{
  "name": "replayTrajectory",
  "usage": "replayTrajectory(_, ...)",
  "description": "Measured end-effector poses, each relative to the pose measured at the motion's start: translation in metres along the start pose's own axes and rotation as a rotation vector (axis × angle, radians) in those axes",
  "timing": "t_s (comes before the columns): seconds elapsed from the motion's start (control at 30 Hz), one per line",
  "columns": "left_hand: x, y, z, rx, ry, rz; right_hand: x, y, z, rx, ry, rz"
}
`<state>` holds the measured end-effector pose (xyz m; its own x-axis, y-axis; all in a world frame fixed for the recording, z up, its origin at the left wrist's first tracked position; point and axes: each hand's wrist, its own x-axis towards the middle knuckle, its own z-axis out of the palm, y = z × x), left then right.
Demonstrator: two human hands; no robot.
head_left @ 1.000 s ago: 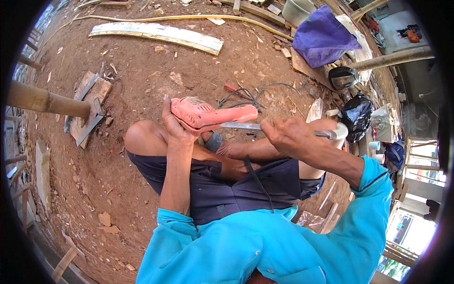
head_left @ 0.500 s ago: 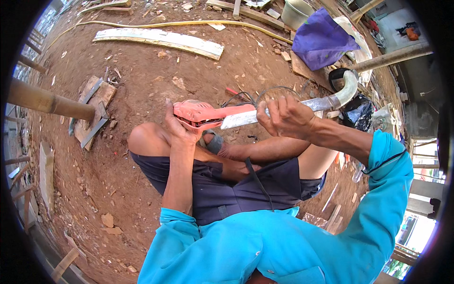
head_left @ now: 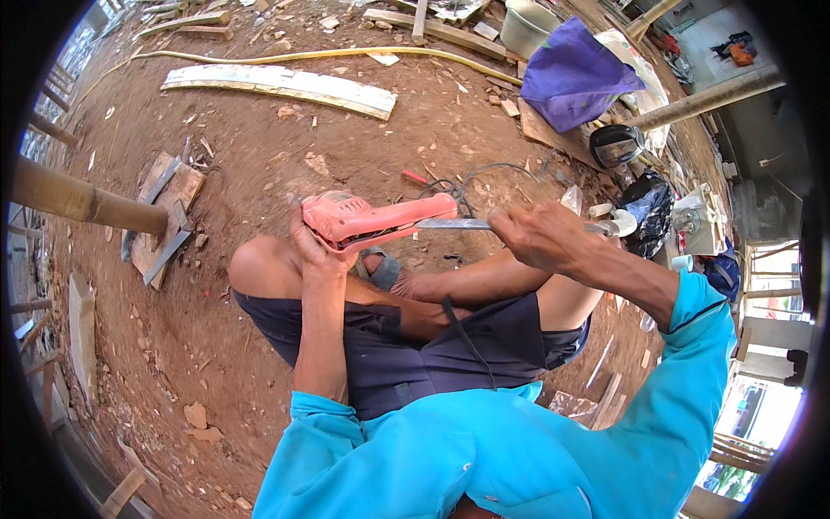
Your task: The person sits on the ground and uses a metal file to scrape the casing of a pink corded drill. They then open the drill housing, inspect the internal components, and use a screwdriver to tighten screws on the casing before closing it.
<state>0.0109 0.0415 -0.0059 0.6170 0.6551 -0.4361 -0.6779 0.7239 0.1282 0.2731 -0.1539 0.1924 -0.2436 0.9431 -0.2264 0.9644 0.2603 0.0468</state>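
Note:
My left hand (head_left: 318, 246) is closed around the wide, vented end of a pink plastic power tool housing (head_left: 380, 218). A long dark gap runs along the housing's near side. My right hand (head_left: 543, 235) grips a long flat metal blade (head_left: 462, 224), seen nearly edge-on. Its pale curved handle end (head_left: 622, 224) sticks out beyond my right wrist. The blade's tip meets the lower edge of the housing's narrow end; whether it is inside the gap I cannot tell. Both hands are above my crossed legs.
A black cable (head_left: 467, 186) and a red-handled item (head_left: 415, 177) lie on the dirt beyond. To the right are a black plastic bag (head_left: 648, 208), a purple bag (head_left: 581, 73) and a pale bucket (head_left: 527, 28). A bamboo pole (head_left: 95, 197) juts in at left, beside boards (head_left: 173, 212).
The blade has turned from showing its flat face to nearly edge-on, and its handle end has dropped toward me. The housing has shifted slightly left and tilted. Both hands keep their holds.

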Motion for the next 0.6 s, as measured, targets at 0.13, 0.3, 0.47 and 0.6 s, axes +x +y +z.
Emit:
replayTrajectory(0.13, -0.004, 0.0, 0.004, 0.025, 0.008, -0.011, 0.001, 0.005, 0.001, -0.011, -0.032, -0.023)
replayTrajectory(0.3, -0.006, 0.002, 0.003, 0.065, -0.012, -0.022, 0.002, 0.014, 0.003, -0.06, -0.056, -0.046)
replayTrajectory(0.47, -0.004, 0.001, 0.005, 0.002, -0.058, -0.054, 0.003, 0.021, 0.011, -0.332, 0.092, -0.173)
replayTrajectory(0.6, -0.004, 0.001, 0.004, 0.049, -0.07, -0.02, 0.012, 0.026, -0.005, -0.571, 0.181, -0.306)
